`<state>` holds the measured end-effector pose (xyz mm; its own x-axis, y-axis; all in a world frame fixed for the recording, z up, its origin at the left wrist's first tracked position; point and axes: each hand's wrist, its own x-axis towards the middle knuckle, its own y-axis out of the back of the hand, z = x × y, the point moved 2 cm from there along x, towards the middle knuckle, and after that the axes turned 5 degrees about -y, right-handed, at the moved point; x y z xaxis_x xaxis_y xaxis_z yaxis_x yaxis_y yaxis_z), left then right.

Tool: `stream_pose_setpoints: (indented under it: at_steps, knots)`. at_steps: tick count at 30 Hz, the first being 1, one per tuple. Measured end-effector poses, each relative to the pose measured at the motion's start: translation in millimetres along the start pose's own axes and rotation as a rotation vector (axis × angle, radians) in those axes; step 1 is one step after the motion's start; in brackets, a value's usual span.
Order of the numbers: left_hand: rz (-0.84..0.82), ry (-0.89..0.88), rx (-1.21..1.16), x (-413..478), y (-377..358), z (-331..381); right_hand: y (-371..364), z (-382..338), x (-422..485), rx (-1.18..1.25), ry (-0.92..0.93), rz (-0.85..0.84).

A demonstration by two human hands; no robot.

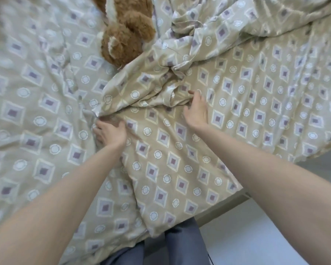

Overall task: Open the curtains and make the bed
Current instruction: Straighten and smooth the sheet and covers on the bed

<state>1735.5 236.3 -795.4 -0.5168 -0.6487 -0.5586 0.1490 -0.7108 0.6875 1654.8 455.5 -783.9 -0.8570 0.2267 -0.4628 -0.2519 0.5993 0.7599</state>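
With the left hand (111, 133) gripping the quilt (180, 150) edge on the bed and the right hand (196, 109) resting flat near the bunched folds, pulling evenly outward should smooth it.

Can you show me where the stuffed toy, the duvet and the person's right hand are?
Stuffed toy (126, 33): head view, on its brown body.
Duvet (180, 150): head view, on its flat middle.
Right hand (196, 109): head view, on its back.

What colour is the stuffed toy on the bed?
Brown with cream patches, seen in the head view.
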Motion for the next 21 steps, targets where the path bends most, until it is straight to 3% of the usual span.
stream_pose_setpoints:
  at_steps: [5, 8, 17, 21]
  knots:
    - [0.138, 0.127, -0.114, 16, -4, 22, 1, -9, 26, -0.123, 0.056, -0.124]
    - [0.200, 0.072, -0.200, 28, -2, 26, 2, -20, 38, -0.066, 0.108, -0.170]
    - [0.339, 0.099, -0.124, 74, 12, 33, -9, -32, 76, 0.059, -0.094, -0.002]
    - [0.376, -0.014, -0.104, 72, 14, 28, -12, -37, 72, 0.017, -0.143, 0.042]
